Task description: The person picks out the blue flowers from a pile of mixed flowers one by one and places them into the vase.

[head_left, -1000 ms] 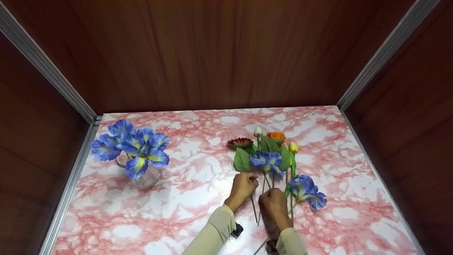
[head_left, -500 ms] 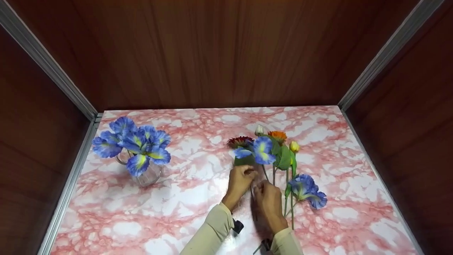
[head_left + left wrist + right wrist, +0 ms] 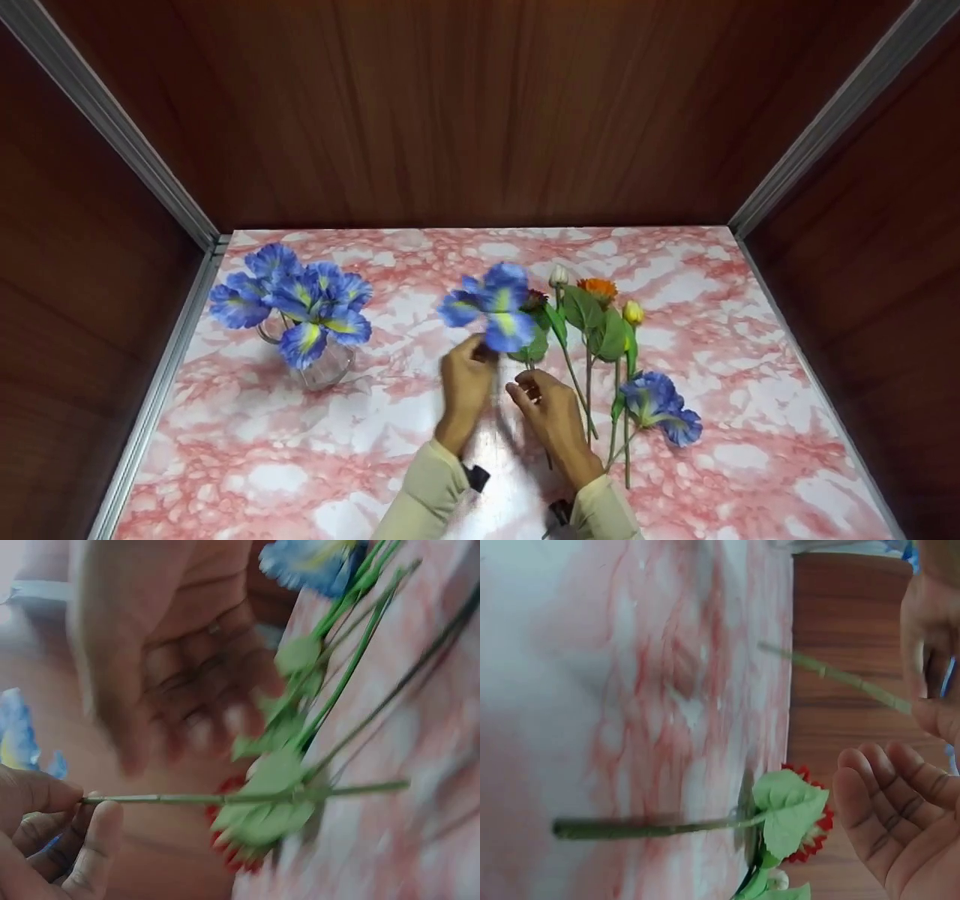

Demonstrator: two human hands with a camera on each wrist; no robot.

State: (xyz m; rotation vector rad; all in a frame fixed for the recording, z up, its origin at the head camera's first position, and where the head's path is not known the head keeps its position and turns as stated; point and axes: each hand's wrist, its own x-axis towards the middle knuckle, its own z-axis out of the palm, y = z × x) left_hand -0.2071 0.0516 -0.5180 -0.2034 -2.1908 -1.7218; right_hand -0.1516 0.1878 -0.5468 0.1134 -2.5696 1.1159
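l hand [image 3: 466, 379] pinches blue iris [image 3: 504, 304], stem [image 3: 150, 799] running down from grip twd worktop [image 3: 300, 450]; glass vase [image 3: 330, 369] w/ irises [image 3: 292, 292] well to its left, l hand nearer; r hand [image 3: 555, 416] empty, fingers loosely bent.

Dark wood-grain walls [image 3: 480, 112]; grey metal rails [image 3: 120, 124]; pink-and-white marbled tabletop [image 3: 390, 405]

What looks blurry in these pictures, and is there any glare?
Left wrist: the right hand is smeared, fingers included; right wrist: the tabletop is blurry, the large leaf clearer; head: glare whitens the tabletop between the sleeves, and the held blue iris looks slightly soft.
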